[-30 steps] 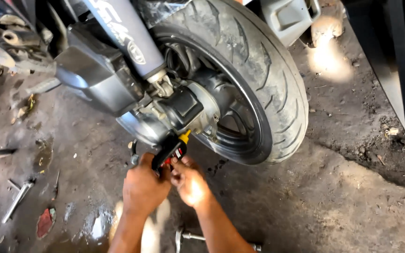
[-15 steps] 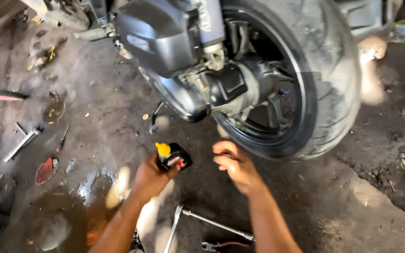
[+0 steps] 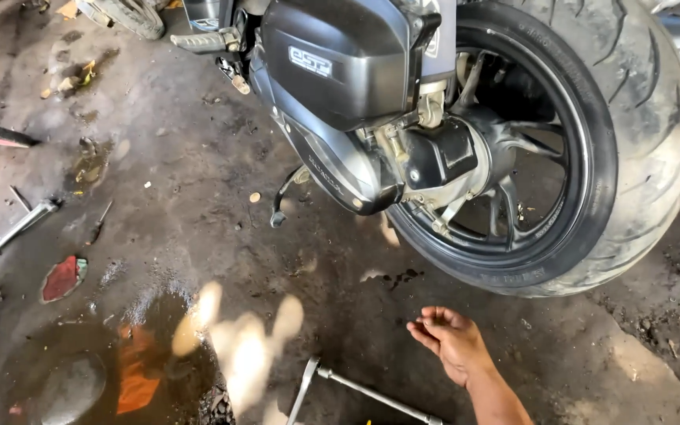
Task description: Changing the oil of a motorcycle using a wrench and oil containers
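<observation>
right hand (image 3: 452,340) hovered loosely cupped, holding nothing, beside the long steel t-handle wrench (image 3: 360,387); best gripped mid-shaft; left hand unseen.

A red scrap (image 3: 62,278) and metal rod (image 3: 20,227) lie on the oily concrete floor (image 3: 198,197); a puddle (image 3: 80,370) spreads nearby.

One hand (image 3: 452,340) and its forearm are visible in the head view, entering from the bottom edge of the frame. The other hand is out of view.

- Hand: bare, no glove. No ring is visible on the fingers (image 3: 428,321).
- Wrist: bare; no watch, band or strap.
- Forearm: bare along all of its visible length. No sleeve or cuff appears before the frame edge.
</observation>
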